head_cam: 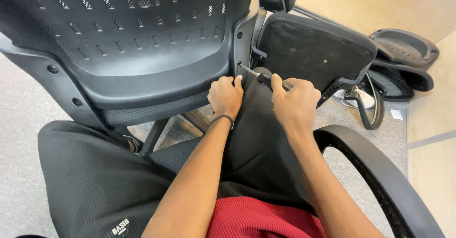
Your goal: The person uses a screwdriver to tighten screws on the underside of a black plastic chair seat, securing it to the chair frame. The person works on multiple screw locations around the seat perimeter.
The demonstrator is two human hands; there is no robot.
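My right hand (295, 103) is closed around the black handle of a screwdriver (264, 79). Its thin metal shaft points left into the side bracket of a black plastic chair backrest (137, 43) with rows of small slots. My left hand (226, 95), with a dark band at the wrist, grips the lower right edge of that backrest, just left of the screwdriver tip. Both hands rest over my black-trousered lap.
A black padded seat panel (308, 48) stands tilted behind the screwdriver. A curved black armrest (380, 171) arcs at the lower right. More black chair parts (403, 52) lie on the grey carpet at the right, beside a light wooden floor strip (427, 138).
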